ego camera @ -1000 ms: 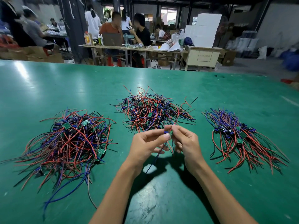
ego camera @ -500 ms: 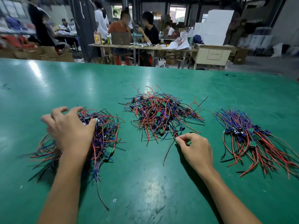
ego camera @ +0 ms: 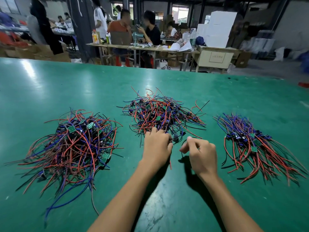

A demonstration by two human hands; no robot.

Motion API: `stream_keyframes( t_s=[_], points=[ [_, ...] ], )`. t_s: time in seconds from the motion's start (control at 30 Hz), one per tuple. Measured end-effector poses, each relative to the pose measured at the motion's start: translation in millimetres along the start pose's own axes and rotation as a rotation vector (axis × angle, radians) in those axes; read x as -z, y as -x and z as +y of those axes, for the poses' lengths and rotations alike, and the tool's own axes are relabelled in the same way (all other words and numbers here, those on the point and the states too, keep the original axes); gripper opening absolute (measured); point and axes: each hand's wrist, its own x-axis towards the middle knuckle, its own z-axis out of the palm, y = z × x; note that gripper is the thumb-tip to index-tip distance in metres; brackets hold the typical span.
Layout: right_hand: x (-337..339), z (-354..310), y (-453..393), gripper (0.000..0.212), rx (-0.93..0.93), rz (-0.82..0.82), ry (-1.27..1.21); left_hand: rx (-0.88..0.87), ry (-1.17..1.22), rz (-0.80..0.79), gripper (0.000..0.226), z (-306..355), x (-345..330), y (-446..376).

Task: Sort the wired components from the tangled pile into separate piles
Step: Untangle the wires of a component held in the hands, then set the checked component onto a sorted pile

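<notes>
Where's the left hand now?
Head view, centre: left hand at the near edge of the middle tangled pile, fingers in its wires, beside the right hand.

Both hands forward, close together: left hand (ego camera: 157, 146) fingers curled; right hand (ego camera: 199, 154) loosely curled.

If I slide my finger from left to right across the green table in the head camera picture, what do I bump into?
Left pile → left hand at the middle tangled pile's near edge → right hand → right pile.
</notes>
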Motion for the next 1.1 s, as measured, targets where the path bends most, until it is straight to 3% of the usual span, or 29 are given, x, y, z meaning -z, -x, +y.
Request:
stream_keyframes(
  t_s=[0.2, 0.3, 0.47, 0.57, 0.63, 0.73, 0.9, 1.0, 1.1],
  points=[
    [-9.4, 11.0, -10.7, 0.037, -0.108, -0.105, 0.108, -0.004, 0.268, 0.199, 0.026, -2.9, 6.7, 8.5],
    [-8.9, 9.1, -12.8, 0.048, -0.166, -0.146, -0.05, -0.065, 0.531, 0.156, 0.02, 0.5, 15.1, 17.5],
    [-1.3, 5.0, -15.7, 0.022, -0.244, -0.204, -0.398, -0.181, 0.546, 0.2, 0.015, 5.0, 18.8, 23.6],
    [7.7, -3.1, -14.3, 0.022, -0.301, -0.203, -0.624, -0.171, 0.616, 0.15, 0.038, 5.0, 17.5, 23.8],
    [11.2, -6.1, -13.6, 0.023, -0.247, -0.227, -0.667, -0.051, 0.808, 0.086, 0.051, 7.3, 17.6, 23.3],
    [9.2, -9.8, -10.0, 0.02, -0.077, -0.314, -0.658, 0.178, 1.029, 0.049, 0.05, 9.4, 19.4, 15.9],
    [0.1, -6.8, -5.3, 0.016, 0.042, -0.422, -0.543, 0.128, 1.263, -0.045, 0.018, 7.8, 21.2, 15.3],
    [-2.1, -5.8, -2.3, 0.014, 0.098, -0.325, -0.439, 0.172, 1.302, -0.016, 0.017, 2.3, 24.5, 15.7],
    [-4.9, 0.8, -0.9, 0.021, 0.068, -0.06, -0.185, 0.286, 1.488, 0.095, 0.026, -12.1, 44.5, 10.8]
  ],
)
